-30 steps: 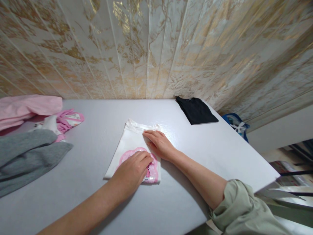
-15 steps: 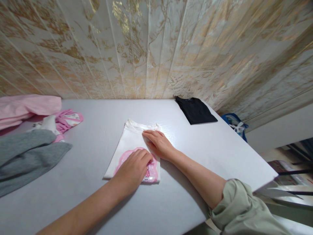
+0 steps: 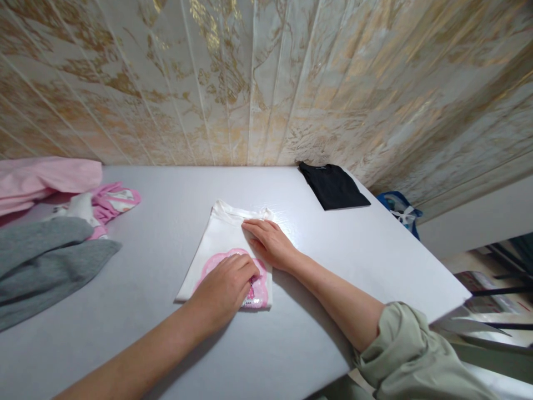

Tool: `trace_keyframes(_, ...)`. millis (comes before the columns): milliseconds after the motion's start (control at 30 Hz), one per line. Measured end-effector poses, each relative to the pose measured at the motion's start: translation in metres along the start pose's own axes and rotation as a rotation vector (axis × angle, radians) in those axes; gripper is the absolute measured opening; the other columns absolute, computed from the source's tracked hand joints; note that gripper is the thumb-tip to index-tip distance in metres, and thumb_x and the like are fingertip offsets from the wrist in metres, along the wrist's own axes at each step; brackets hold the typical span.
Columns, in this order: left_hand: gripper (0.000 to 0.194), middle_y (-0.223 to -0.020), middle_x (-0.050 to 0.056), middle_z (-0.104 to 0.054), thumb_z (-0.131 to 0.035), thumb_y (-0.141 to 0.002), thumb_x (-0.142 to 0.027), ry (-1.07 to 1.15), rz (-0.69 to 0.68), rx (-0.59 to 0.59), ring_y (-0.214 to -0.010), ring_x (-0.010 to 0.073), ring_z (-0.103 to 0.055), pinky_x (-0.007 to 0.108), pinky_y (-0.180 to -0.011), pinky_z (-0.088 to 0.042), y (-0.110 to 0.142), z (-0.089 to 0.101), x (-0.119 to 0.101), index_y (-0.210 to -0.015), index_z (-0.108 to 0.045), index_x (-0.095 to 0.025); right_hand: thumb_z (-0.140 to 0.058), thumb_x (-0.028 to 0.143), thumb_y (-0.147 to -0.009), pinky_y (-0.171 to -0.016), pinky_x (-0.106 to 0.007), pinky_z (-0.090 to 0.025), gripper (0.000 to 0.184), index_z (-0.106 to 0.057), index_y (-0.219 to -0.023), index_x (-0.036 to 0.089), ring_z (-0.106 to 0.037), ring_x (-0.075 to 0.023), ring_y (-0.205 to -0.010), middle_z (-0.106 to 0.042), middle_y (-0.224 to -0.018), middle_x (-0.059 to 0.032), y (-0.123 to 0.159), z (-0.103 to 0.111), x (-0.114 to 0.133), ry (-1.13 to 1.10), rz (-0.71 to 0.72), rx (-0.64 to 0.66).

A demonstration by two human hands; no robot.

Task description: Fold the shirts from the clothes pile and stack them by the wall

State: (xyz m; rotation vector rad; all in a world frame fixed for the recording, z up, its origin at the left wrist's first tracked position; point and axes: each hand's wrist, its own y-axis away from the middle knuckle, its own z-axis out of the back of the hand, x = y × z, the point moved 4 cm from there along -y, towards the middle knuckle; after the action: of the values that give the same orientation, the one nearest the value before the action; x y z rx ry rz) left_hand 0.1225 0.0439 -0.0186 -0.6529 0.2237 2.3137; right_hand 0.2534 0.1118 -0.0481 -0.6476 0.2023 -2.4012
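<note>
On the white table (image 3: pixel 175 194), a folded white fabric shirt (image 3: pixel 215 239) (collar (image 3: pixel 233 211) pointing away) is being touched by the left hand (image 3: pixel 229 279), fingers curled over the pink print (image 3: pixel 260 289), grip untellable, and the right hand (image 3: pixel 270 243), fingers together, nearer the collar.

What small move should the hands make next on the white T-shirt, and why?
I'd suggest the right hand gently smooth the right end of the white T-shirt's collar: it looks slightly bunched there, with that hand close by, while the left hand, over the pink print, could steady the fabric.
</note>
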Motion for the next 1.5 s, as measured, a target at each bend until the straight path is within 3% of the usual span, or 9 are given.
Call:
trace_keyframes(233, 0.038, -0.12, 0.01, -0.06, -0.043, -0.087, -0.006, -0.079, 0.019, -0.07, -0.111, 0.0242, -0.051, 0.042, -0.099, -0.043, 0.0, -0.008, 0.003, -0.121, -0.058, -0.015, -0.048, 0.011, -0.09, -0.109, -0.039, -0.032, 0.045, -0.051, -0.133, 0.022, -0.048, -0.018, -0.129, -0.055, -0.139, -0.0084, -0.001, 0.001, 0.001, -0.006, -0.005, -0.001)
trace_keyframes(367, 0.033, -0.116, 0.009, -0.062, -0.043, -0.089, -0.007, -0.115, 0.013, -0.017, -0.108, 0.0246, -0.052, 0.044, -0.097, -0.044, -0.001, -0.012, -0.002, -0.116, -0.06, -0.015, -0.048, 0.01, -0.09, -0.109, -0.039, -0.032, 0.045, -0.051, -0.134, 0.021, -0.048, -0.0182, -0.129, -0.055, -0.139, -0.0087, -0.001, 0.001, 0.001, -0.001, -0.002, 0.001)
trace_keyframes(533, 0.031, -0.106, 0.007, -0.063, -0.039, -0.088, -0.005, -0.051, 0.005, 0.061, -0.1, 0.0225, -0.055, 0.04, -0.093, -0.046, 0.005, 0.002, -0.005, -0.101, -0.064, -0.017, -0.048, 0.012, -0.091, -0.109, -0.04, -0.033, 0.045, -0.05, -0.134, 0.022, -0.049, -0.0184, -0.128, -0.054, -0.139, -0.0084, 0.0, -0.001, -0.001, 0.006, 0.008, 0.002)
trace_keyframes(667, 0.039, -0.111, 0.008, -0.061, -0.038, -0.085, -0.003, -0.046, 0.092, -0.059, -0.107, 0.0228, -0.053, 0.041, -0.097, -0.044, 0.015, 0.02, 0.016, -0.112, -0.062, -0.017, -0.047, 0.012, -0.092, -0.109, -0.04, -0.033, 0.043, -0.05, -0.134, 0.021, -0.049, -0.0184, -0.129, -0.054, -0.139, -0.0082, 0.0, 0.0, -0.001, 0.014, 0.006, 0.003)
trace_keyframes(800, 0.04, -0.114, 0.009, -0.061, -0.039, -0.087, -0.007, -0.072, 0.157, -0.088, -0.107, 0.0229, -0.055, 0.041, -0.098, -0.046, 0.032, 0.018, 0.035, -0.12, -0.06, -0.017, -0.047, 0.012, -0.093, -0.108, -0.04, -0.034, 0.042, -0.05, -0.134, 0.021, -0.049, -0.0183, -0.128, -0.055, -0.139, -0.0077, 0.0, 0.001, 0.001, 0.017, 0.005, 0.006)
trace_keyframes(1067, 0.039, -0.11, 0.006, -0.064, -0.039, -0.086, -0.006, -0.084, 0.153, -0.144, -0.103, 0.0208, -0.058, 0.038, -0.093, -0.049, 0.06, 0.018, 0.025, -0.114, -0.062, -0.021, -0.048, 0.011, -0.092, -0.108, -0.042, -0.035, 0.044, -0.05, -0.134, 0.022, -0.048, -0.0197, -0.129, -0.055, -0.139, -0.008, 0.0, 0.001, 0.002, 0.027, -0.003, 0.011)
trace_keyframes(1300, 0.046, -0.123, 0.009, -0.06, -0.038, -0.083, -0.002, -0.151, 0.2, -0.184, -0.116, 0.0225, -0.053, 0.041, -0.101, -0.044, 0.06, 0.018, 0.038, -0.121, -0.059, -0.018, -0.048, 0.011, -0.092, -0.108, -0.041, -0.036, 0.044, -0.05, -0.134, 0.022, -0.048, -0.0196, -0.129, -0.055, -0.138, -0.0077, 0.0, 0.0, 0.001, 0.029, 0.0, 0.009)
trace_keyframes(1500, 0.034, -0.103, 0.006, -0.064, -0.041, -0.084, -0.006, -0.129, 0.242, -0.131, -0.1, 0.0216, -0.058, 0.038, -0.091, -0.049, 0.069, 0.021, 0.029, -0.104, -0.064, -0.02, -0.049, 0.012, -0.092, -0.108, -0.042, -0.037, 0.042, -0.051, -0.133, 0.022, -0.048, -0.02, -0.129, -0.055, -0.138, -0.0078, 0.0, 0.0, 0.002, 0.032, 0.007, 0.004)
